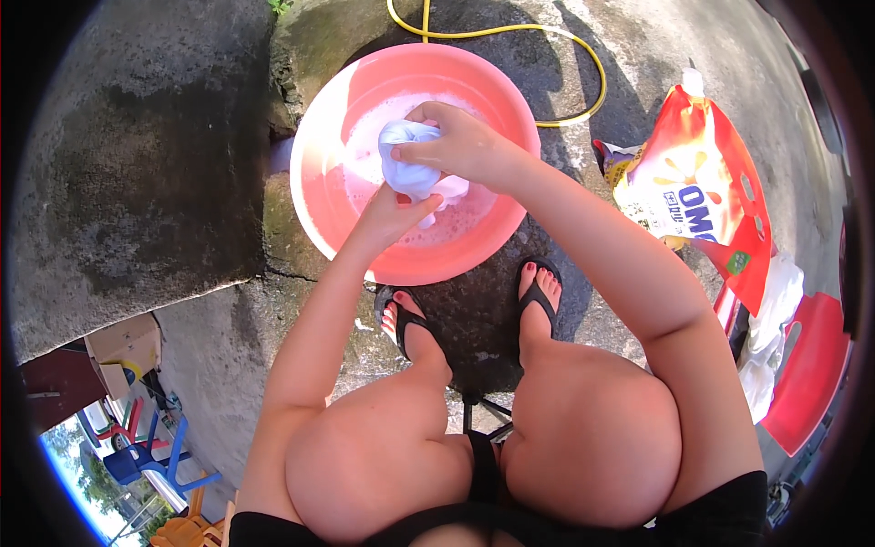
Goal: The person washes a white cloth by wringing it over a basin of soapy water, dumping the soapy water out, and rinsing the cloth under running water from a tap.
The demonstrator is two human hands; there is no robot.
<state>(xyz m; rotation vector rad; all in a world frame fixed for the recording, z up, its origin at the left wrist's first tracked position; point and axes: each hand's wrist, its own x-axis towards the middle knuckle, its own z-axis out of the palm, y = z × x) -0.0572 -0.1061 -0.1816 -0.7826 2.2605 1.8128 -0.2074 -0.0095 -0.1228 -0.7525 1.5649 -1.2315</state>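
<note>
A wet white cloth (410, 174) is bunched between my two hands, over a pink plastic basin (444, 265) with sudsy water in it. My right hand (461, 143) grips the cloth from the upper right, thumb across its front. Lower down, my left hand (396, 219) holds the cloth from beneath, with thumb and fingers on either side. Part of the cloth hangs toward the foamy water (437, 236); where its lower end lies is partly hidden by my left hand.
A yellow hose (598, 68) curves behind the basin. On the right stand a red and white detergent pouch (690, 178), white fabric or plastic (769, 328) and a red plastic object (810, 369). A raised concrete slab (137, 157) is at left, blue plastic chairs (154, 458) at lower left.
</note>
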